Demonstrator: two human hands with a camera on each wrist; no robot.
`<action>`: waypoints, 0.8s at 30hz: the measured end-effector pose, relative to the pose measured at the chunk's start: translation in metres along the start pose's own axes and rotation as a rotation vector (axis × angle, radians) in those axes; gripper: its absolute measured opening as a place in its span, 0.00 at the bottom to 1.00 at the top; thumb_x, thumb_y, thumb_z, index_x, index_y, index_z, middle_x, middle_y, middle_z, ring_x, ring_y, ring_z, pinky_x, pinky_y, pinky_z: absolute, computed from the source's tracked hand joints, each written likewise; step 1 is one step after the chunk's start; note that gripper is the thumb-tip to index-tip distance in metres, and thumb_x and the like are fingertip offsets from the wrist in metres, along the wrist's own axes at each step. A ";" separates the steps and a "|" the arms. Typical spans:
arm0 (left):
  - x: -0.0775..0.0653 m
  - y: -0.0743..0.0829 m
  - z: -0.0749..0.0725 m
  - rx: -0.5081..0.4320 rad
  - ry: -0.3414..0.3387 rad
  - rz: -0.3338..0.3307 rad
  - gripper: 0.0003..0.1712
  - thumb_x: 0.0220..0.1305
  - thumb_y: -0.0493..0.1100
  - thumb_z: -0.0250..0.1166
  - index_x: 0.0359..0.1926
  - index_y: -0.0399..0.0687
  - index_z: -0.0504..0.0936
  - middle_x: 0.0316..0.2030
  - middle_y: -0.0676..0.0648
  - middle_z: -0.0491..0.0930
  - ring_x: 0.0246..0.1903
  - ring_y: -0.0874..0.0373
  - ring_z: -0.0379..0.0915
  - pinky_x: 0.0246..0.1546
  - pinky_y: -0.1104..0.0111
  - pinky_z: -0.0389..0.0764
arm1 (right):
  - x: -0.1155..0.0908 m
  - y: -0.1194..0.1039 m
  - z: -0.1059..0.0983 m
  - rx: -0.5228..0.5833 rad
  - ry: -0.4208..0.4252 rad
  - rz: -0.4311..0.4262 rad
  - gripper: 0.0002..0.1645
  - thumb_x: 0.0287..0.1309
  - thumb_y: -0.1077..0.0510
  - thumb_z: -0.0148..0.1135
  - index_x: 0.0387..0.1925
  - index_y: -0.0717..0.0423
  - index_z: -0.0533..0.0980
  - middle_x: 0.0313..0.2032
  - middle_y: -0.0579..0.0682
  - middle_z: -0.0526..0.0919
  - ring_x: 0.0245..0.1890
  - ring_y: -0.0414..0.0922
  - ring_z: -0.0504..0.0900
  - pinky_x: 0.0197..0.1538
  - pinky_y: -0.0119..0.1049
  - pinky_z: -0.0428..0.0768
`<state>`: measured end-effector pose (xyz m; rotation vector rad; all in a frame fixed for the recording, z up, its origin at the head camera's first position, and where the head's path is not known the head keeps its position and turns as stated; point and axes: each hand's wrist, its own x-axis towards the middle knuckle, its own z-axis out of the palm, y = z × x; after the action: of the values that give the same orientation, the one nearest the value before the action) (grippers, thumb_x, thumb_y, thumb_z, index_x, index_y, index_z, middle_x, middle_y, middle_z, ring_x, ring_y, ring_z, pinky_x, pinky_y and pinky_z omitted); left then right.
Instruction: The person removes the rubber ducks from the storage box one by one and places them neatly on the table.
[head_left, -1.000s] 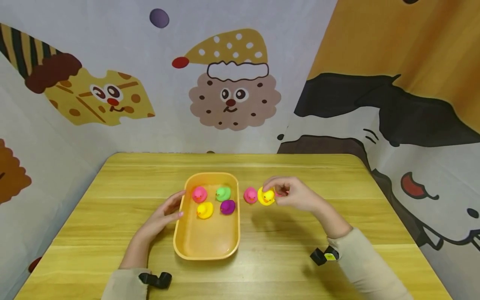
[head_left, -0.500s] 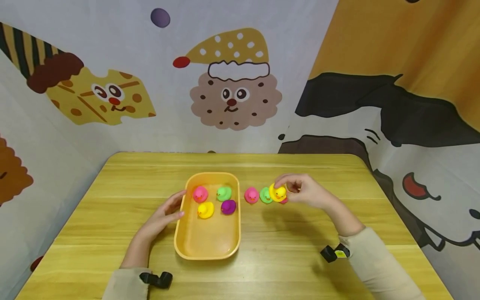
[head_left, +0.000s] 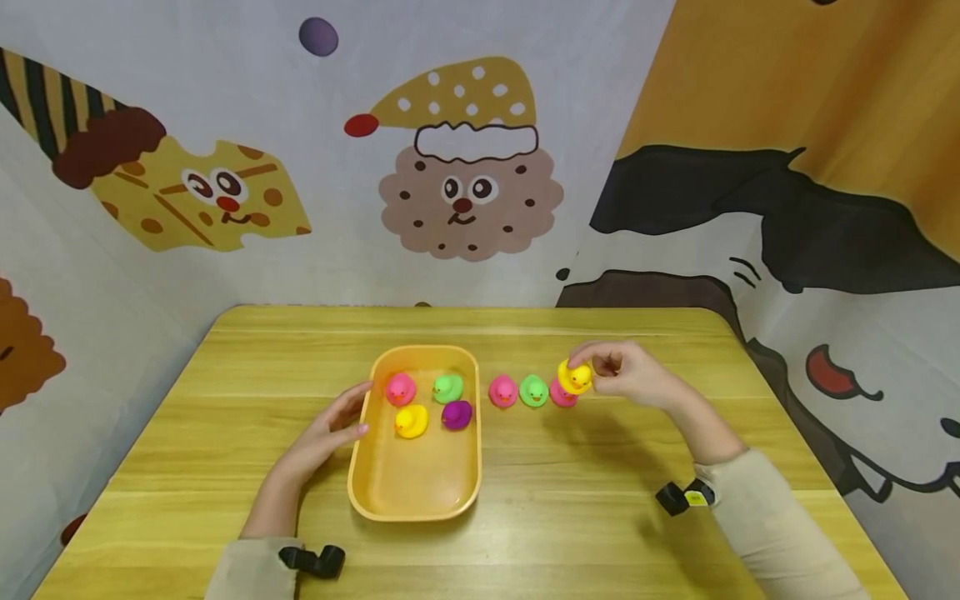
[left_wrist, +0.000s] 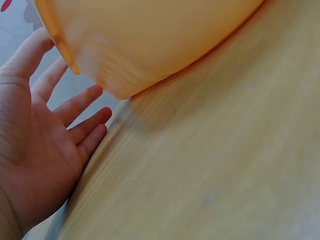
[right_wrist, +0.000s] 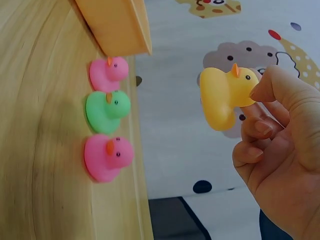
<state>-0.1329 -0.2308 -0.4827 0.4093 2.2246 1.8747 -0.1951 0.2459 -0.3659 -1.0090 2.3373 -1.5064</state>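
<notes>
A yellow rubber duck (right_wrist: 217, 100) is pinched by its head between the thumb and fingertips of my right hand (head_left: 633, 372), held above the table. Just beneath it in the head view is a pink duck (head_left: 562, 395), partly covered by it. A green duck (head_left: 534, 391) and another pink duck (head_left: 503, 391) continue that row to the left. My left hand (left_wrist: 45, 130) has its fingers spread and loosely extended, touching the left side of an orange tray (head_left: 416, 479). Inside the tray sit a pink duck (head_left: 401, 389), a green duck (head_left: 448, 388), a yellow duck (head_left: 411, 422) and a purple duck (head_left: 457, 414).
The wooden table (head_left: 247, 400) reaches back to a wall hanging (head_left: 337, 225) with cartoon prints. The duck row stands right of the tray, near its far half. A black camera mount sits on each wrist.
The right hand has carried the yellow duck rightward and slightly up, from over the green duck, uncovering it, to over the right-hand pink duck. Left hand and tray stay put.
</notes>
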 end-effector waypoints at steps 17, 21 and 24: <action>-0.001 0.001 0.001 0.002 -0.001 0.010 0.36 0.67 0.35 0.58 0.73 0.46 0.56 0.69 0.36 0.57 0.65 0.38 0.54 0.59 0.51 0.59 | -0.008 0.015 -0.021 -0.055 0.024 0.080 0.21 0.45 0.80 0.56 0.42 0.66 0.80 0.48 0.64 0.78 0.22 0.42 0.64 0.25 0.30 0.64; -0.001 0.001 0.001 -0.001 -0.003 0.011 0.36 0.67 0.35 0.58 0.73 0.45 0.55 0.69 0.36 0.56 0.65 0.37 0.53 0.59 0.46 0.57 | -0.010 0.021 -0.025 -0.063 0.036 0.096 0.20 0.46 0.80 0.56 0.42 0.67 0.80 0.48 0.65 0.78 0.23 0.42 0.65 0.25 0.30 0.65; -0.001 0.000 0.001 -0.001 -0.001 0.012 0.36 0.67 0.35 0.58 0.73 0.45 0.55 0.69 0.36 0.56 0.65 0.37 0.53 0.59 0.44 0.56 | -0.012 0.027 -0.028 -0.051 0.041 0.103 0.20 0.46 0.81 0.56 0.43 0.68 0.80 0.49 0.66 0.78 0.23 0.41 0.66 0.25 0.29 0.66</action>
<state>-0.1321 -0.2305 -0.4824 0.4250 2.2255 1.8807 -0.2122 0.2809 -0.3787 -0.8626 2.4267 -1.4502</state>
